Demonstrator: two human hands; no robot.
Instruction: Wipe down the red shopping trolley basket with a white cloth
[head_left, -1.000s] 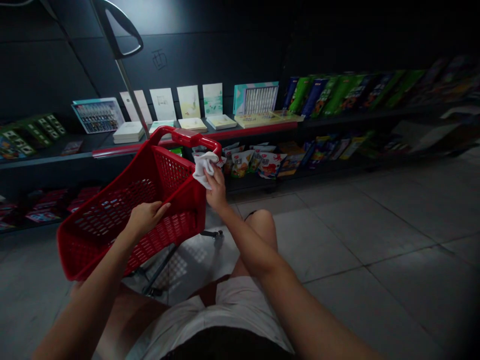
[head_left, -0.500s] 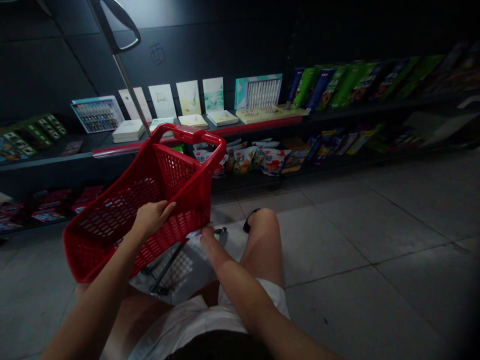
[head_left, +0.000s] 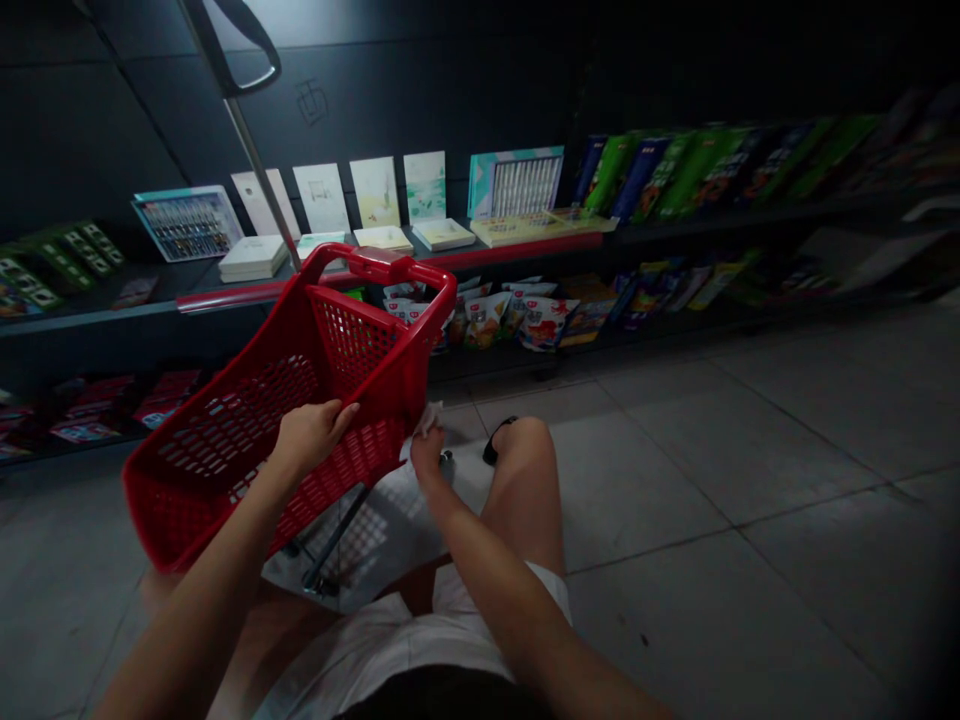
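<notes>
A red plastic shopping cart (head_left: 373,450) with slotted sides stands before me, its handle toward the shelves. My left hand (head_left: 313,434) grips the upper rim of its near side, the thumb lying along the edge. Low at the cart's handle end, my right hand (head_left: 427,446) is closed on a crumpled white wipe (head_left: 430,415), which sticks out above the fingers and lies against the red plastic. Part of the wipe is hidden by the hand. The basket's visible inside holds nothing.
Behind the cart runs a shelf with a red front edge (head_left: 525,250), bearing white books (head_left: 376,192) and boxed sets. Snack bags (head_left: 547,318) fill the lower level; green and blue packs (head_left: 686,175) stand farther right. A metal pole (head_left: 255,155) rises behind the cart. My bent knee (head_left: 531,450) is close by.
My right hand has moved up a little and to the right with the wipe, along the cart's end. My left hand keeps its hold on the rim. The view has shifted slightly.
</notes>
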